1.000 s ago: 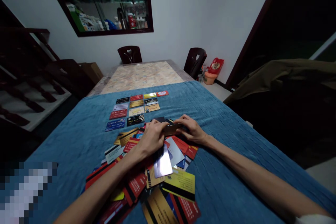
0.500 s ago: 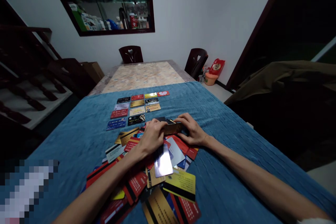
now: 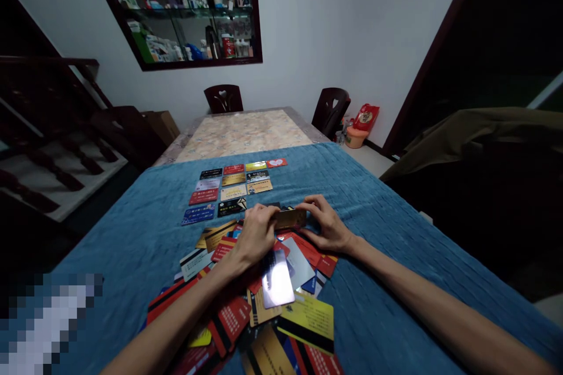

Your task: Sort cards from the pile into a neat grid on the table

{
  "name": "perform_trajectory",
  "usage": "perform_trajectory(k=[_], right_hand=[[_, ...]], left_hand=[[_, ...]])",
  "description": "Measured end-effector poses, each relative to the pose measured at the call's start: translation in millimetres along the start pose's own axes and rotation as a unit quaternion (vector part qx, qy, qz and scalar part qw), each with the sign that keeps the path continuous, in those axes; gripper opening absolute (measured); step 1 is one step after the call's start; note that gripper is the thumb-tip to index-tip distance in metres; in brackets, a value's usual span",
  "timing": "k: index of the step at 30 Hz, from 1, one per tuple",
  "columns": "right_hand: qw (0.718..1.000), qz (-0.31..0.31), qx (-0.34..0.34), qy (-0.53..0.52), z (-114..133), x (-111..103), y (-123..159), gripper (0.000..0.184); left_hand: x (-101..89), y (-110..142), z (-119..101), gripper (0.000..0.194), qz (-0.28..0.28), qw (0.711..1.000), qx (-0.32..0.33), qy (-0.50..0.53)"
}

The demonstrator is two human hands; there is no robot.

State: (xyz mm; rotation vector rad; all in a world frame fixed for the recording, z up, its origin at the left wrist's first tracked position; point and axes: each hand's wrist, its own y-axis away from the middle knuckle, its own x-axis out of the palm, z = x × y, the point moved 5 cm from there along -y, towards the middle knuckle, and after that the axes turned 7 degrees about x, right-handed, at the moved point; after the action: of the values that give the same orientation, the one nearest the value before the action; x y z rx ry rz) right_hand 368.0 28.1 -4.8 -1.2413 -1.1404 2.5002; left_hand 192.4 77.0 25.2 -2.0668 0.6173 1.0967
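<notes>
A dark gold card (image 3: 291, 220) is held tilted up over the near pile, its face turned partly towards me. My left hand (image 3: 255, 233) is closed on the card's left end. At its right end, my right hand (image 3: 329, 226) has a finger on the top corner and the thumb by the lower edge. Beneath both hands spreads a loose pile of plastic cards, among them a shiny silver card (image 3: 278, 281), a yellow card (image 3: 308, 319) and a red card (image 3: 231, 316). Beyond the pile, several cards lie face up in rows, with a blue card (image 3: 197, 214) and a black card (image 3: 232, 206) nearest.
A blue cloth (image 3: 365, 258) covers the near part of the table; a patterned tabletop (image 3: 246, 129) shows past it. Dark chairs (image 3: 331, 111) stand at the far end. Right of the table is a dark shape draped with brown fabric (image 3: 475, 123).
The view has tilted up slightly, so everything sits lower in the picture. The gold card now shows more of its face between my hands. The laid-out rows look the same.
</notes>
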Motion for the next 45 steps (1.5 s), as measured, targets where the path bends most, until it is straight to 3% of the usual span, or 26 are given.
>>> perform_trajectory(k=[14, 38, 45], right_hand=[[0.996, -0.036, -0.039, 0.074, 4.8, -1.3, 0.1, 0.054], [0.987, -0.07, -0.057, 0.132, 8.2, -6.6, 0.1, 0.057], [0.986, -0.067, -0.063, 0.135, 9.0, -8.8, -2.2, 0.056]], left_hand=[[-1.1, -0.4, 1.2, 0.031, -0.007, 1.0, -0.003, -0.005], [2.4, 3.2, -5.9, 0.041, -0.033, 0.985, 0.095, -0.143], [1.6, 3.7, -7.3, 0.052, -0.036, 0.979, 0.11, -0.169]])
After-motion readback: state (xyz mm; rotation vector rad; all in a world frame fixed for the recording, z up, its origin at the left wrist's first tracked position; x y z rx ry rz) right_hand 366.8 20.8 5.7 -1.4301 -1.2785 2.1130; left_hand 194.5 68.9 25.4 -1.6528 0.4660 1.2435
